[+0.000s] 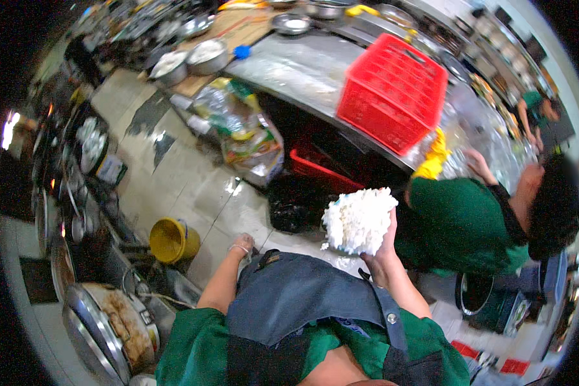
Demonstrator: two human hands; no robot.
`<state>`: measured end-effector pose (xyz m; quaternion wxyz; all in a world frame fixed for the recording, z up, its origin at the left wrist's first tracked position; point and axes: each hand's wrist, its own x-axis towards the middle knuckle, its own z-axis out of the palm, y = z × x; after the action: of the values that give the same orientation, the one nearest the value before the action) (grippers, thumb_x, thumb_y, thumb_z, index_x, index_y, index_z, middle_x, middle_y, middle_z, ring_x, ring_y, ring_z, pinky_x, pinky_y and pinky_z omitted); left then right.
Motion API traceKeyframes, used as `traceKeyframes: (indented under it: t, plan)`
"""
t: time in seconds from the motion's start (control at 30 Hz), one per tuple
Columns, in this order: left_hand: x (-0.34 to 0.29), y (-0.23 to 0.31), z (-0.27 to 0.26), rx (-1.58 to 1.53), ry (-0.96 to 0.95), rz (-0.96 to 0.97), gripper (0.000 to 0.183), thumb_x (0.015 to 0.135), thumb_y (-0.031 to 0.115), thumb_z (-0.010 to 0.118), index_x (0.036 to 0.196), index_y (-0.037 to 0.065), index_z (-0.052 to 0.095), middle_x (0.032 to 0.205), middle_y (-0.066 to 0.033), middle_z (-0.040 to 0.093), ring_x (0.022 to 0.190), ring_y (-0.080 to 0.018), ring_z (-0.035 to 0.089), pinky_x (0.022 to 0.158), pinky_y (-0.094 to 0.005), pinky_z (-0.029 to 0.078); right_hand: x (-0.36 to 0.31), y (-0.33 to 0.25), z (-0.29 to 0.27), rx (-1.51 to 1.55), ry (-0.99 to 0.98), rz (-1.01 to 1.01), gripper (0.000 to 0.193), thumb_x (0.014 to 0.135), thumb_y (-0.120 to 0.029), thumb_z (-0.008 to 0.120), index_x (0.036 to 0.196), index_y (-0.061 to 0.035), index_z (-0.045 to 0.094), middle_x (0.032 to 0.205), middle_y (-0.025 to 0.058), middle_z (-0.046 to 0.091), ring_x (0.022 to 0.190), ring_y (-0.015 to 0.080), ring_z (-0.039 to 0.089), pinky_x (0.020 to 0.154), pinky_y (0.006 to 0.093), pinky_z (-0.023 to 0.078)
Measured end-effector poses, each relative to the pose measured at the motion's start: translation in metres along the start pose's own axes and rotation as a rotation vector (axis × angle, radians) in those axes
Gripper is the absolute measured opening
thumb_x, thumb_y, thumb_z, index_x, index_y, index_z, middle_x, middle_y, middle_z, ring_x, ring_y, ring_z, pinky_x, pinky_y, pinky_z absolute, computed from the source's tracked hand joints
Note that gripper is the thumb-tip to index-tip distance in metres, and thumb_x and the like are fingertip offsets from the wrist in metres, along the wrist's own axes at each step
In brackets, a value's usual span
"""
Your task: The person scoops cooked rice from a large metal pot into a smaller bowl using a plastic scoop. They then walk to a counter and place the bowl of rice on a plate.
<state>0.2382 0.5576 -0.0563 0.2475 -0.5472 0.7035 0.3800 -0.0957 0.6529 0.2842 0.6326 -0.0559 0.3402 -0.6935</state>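
Observation:
My right hand grips the edge of a dish heaped with white rice, held out in front of my apron. The rice hides nearly all of the dish; only a trace of a bluish rim shows, so its exact shape is unclear. Lower on the other side, my left hand hangs beside the apron above the tiled floor. Something thin and pale circles it near the wrist. Its fingers are foreshortened and hard to make out, and no object shows in it.
A large red plastic crate stands on the steel table. Close on my right, a co-worker in green with a yellow glove leans toward that table. A yellow bucket stands left, near a large rice cooker. Stuffed plastic bags lie ahead.

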Motion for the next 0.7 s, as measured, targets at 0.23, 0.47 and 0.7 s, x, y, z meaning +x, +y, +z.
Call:
traceKeyframes:
  t: [0.23, 0.47, 0.7]
  plan:
    - [0.01, -0.134, -0.027, -0.609, -0.02, -0.286, 0.04, 0.087, 0.039, 0.04, 0.103, 0.01, 0.061, 0.108, -0.0139, 0.062, 0.103, -0.0299, 0.057, 0.086, -0.0415, 0.044, 0.125, 0.078, 0.107, 0.079, -0.283, -0.098, 0.047, 0.092, -0.047, 0.034, 0.112, -0.0086, 0.053, 0.114, 0.0133, 0.057, 0.108, 0.0332, 0.055, 0.095, 0.0495, 0.042]
    - [0.029, -0.265, -0.059, -1.047, 0.54, -0.083, 0.034, 0.084, 0.035, 0.056, 0.105, 0.008, 0.053, 0.077, -0.0045, 0.057, 0.07, -0.0146, 0.054, 0.06, -0.0307, 0.045, 0.227, 0.148, 0.187, 0.019, -0.315, -0.179, 0.047, 0.091, -0.047, 0.036, 0.116, -0.0111, 0.052, 0.116, 0.008, 0.059, 0.109, 0.0285, 0.055, 0.093, 0.046, 0.044]
    - [-0.013, -0.388, -0.026, -0.294, 0.461, -0.361, 0.032, 0.086, 0.033, 0.046, 0.096, 0.006, 0.059, 0.097, -0.0151, 0.063, 0.09, -0.032, 0.059, 0.078, -0.0388, 0.048, 0.368, 0.261, 0.264, -0.01, -0.097, 0.157, 0.054, 0.09, -0.052, 0.035, 0.119, -0.0092, 0.051, 0.118, 0.0098, 0.057, 0.109, 0.0281, 0.055, 0.095, 0.0443, 0.043]
